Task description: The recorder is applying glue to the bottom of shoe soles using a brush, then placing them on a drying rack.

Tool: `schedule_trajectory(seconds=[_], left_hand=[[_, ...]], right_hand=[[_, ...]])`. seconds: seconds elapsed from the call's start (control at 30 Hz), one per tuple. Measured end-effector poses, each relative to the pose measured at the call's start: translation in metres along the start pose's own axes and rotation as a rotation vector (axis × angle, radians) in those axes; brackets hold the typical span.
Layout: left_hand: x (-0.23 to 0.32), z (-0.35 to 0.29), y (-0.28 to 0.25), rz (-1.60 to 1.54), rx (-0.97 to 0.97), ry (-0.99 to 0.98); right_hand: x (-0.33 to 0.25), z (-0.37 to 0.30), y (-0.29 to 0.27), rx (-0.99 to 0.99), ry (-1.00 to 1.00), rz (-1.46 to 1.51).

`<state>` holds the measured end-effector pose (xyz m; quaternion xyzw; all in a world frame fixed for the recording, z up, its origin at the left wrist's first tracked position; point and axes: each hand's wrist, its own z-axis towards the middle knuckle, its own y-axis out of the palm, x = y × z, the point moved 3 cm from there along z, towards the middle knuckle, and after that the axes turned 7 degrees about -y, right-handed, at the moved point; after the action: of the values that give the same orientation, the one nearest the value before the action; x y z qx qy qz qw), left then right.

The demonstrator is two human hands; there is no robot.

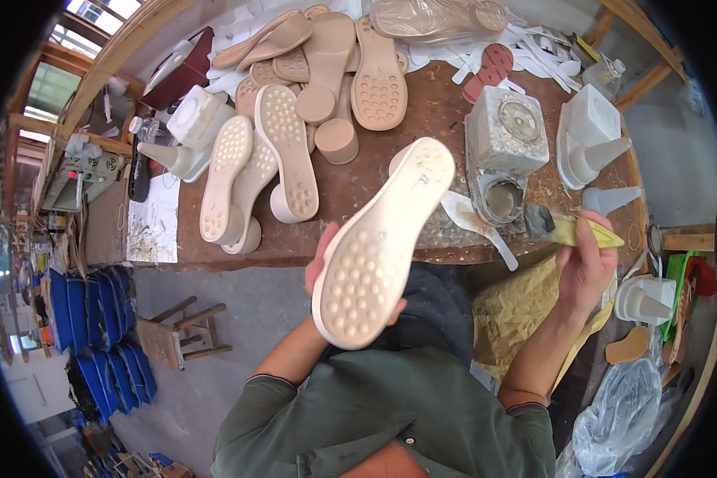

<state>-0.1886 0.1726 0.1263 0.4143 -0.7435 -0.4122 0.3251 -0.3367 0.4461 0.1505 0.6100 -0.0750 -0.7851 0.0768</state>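
Shoe sole (pixel 366 279), studded side up, sits above the table's (pixel 434 99) near edge, clasped round both sides by the left hand's grip (pixel 321 263), while the right hand's grip (pixel 586 267) pinches a yellow-handled brush (pixel 564 230). For even brushing, steadying the sole by its rim and loading lightly seems wise. Far-right of the sole, a grimy container (pixel 507 131) adjoins a round cup (pixel 479 203), its contents unclear.

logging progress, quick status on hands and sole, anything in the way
Left hand gripping sole, studded side showing. Right hand holding brush, clear of sole. White spatula on bench between them, seemingly not blocking.
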Motion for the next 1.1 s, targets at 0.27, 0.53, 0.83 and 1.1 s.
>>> schedule_trajectory(seconds=[0.27, 0.53, 0.83, 1.1], left_hand=[[-0.042, -0.047, 0.026, -0.364, -0.32, 0.188], [-0.06, -0.064, 0.044, -0.47, -0.468, 0.449], [-0.057, -0.082, 0.031, 0.348, -0.265, 0.405], [-0.056, -0.08, 0.037, 0.162, -0.276, 0.408]], right_hand=[[-0.064, -0.034, 0.1, -0.059, -0.069, 0.131], [-0.081, -0.043, 0.113, -0.13, -0.113, 0.169], [-0.087, -0.034, 0.113, -0.143, -0.155, 0.164], [-0.092, -0.028, 0.114, -0.143, -0.223, 0.117]])
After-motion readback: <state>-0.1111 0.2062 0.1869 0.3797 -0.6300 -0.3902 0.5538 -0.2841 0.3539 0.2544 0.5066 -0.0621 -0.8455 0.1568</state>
